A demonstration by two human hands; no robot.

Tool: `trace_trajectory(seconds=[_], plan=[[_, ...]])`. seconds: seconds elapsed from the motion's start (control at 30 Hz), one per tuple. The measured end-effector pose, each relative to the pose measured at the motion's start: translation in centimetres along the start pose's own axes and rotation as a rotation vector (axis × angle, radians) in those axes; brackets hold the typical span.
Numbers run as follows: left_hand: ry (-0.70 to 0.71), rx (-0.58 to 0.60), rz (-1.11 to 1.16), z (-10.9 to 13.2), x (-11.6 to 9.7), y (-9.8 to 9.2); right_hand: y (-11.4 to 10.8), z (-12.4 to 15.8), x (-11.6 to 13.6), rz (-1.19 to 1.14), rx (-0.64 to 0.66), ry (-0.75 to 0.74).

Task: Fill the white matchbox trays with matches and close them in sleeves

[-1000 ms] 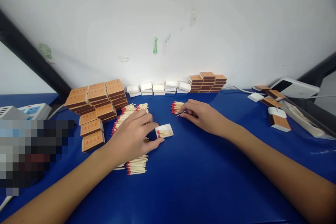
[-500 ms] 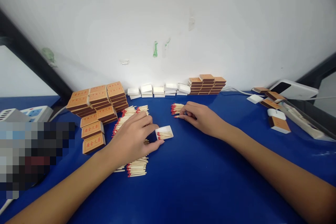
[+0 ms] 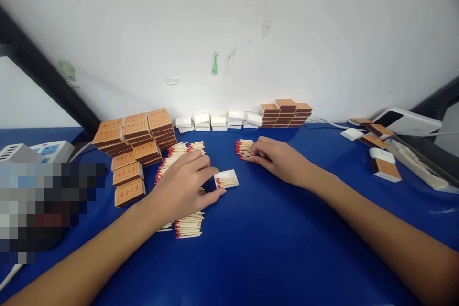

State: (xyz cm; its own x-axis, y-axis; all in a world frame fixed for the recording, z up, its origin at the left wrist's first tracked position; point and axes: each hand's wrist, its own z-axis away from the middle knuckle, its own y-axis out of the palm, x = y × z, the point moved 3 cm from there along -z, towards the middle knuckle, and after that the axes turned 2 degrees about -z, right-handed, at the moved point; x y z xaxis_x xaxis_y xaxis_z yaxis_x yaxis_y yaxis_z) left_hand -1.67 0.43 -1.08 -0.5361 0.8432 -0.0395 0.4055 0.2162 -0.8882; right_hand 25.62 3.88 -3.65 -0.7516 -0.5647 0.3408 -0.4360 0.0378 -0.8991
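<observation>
My left hand (image 3: 186,181) has its thumb and index finger at the left end of a small white matchbox tray (image 3: 234,174), holding it on the table. Several red-headed matches (image 3: 227,182) lie inside, heads to the left. Under and around this hand, bundles of loose matches (image 3: 189,226) are partly covered by it. Farther back, my right hand (image 3: 269,154) pinches a match at the near edge of a small match pile (image 3: 244,147); its fingertips partly hide the match ends.
Stacked brown matchboxes (image 3: 136,126) stand at the left, with another stack (image 3: 286,114) by the wall. White trays (image 3: 211,122) line the wall between them. On the right are scattered boxes (image 3: 386,170), a white device (image 3: 409,121) and a cable. A power strip (image 3: 52,150) sits far left.
My right hand has brought the match slightly up against the small pile; before, it lay a little apart. My left hand stays at the tray. The whole view has shifted slightly.
</observation>
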Motion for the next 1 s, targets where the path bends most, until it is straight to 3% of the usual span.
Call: trace_trajectory(seconds=[0.2, 0.33, 0.53, 0.73, 1.0], plan=[[0.0, -0.012, -0.001, 0.1, 0.1, -0.1, -0.3, 0.1, 0.9, 0.033, 0.022, 0.006], [-0.003, -0.013, -0.021, 0.1, 0.1, -0.1, -0.6, 0.2, 3.8, -0.003, -0.014, -0.052], [0.009, -0.026, -0.017, -0.1, -0.2, 0.0, 1.8, 0.5, 7.6, 0.137, -0.013, -0.171], [0.011, -0.022, -0.009, -0.1, -0.1, -0.1, 1.3, 0.6, 7.2, 0.121, -0.041, -0.182], [0.011, -0.01, 0.002, -0.1, 0.0, 0.1, 0.7, 0.6, 6.5, 0.041, 0.036, -0.185]])
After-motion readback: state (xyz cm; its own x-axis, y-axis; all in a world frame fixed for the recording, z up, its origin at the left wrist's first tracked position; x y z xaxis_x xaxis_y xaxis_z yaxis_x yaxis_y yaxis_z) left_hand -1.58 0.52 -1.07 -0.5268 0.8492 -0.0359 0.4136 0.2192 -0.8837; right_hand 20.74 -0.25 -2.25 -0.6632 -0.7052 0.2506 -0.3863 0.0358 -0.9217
